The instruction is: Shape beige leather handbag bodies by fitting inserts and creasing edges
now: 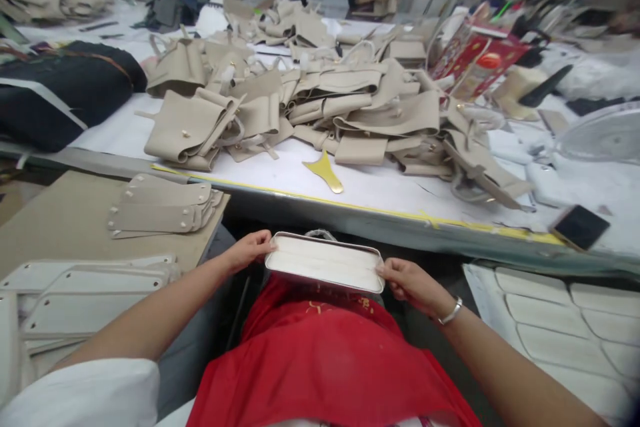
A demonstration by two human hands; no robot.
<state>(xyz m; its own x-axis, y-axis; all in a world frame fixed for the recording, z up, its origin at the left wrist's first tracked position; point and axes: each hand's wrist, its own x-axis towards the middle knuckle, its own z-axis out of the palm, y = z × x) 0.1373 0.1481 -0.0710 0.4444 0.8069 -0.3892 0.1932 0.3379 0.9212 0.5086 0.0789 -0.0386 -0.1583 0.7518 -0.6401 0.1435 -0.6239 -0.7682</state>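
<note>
Between my two hands, over my lap, is a long bag piece [325, 261] with a flat cream face and rounded corners framed by a thin raised edge. My left hand [253, 250] pinches its left end, fingers curled. At the right end my right hand [407, 280] grips the corner between thumb and fingers. A clear looped strip [321, 235] shows just behind its upper edge. The underside of the piece is hidden.
Beige bag parts [360, 107] are heaped on the white table [270, 177], with a yellow tool [326, 172] and a phone [580, 227] near its edge. Stacked panels [160, 207] lie left, cream pieces [550, 313] right. People work beyond.
</note>
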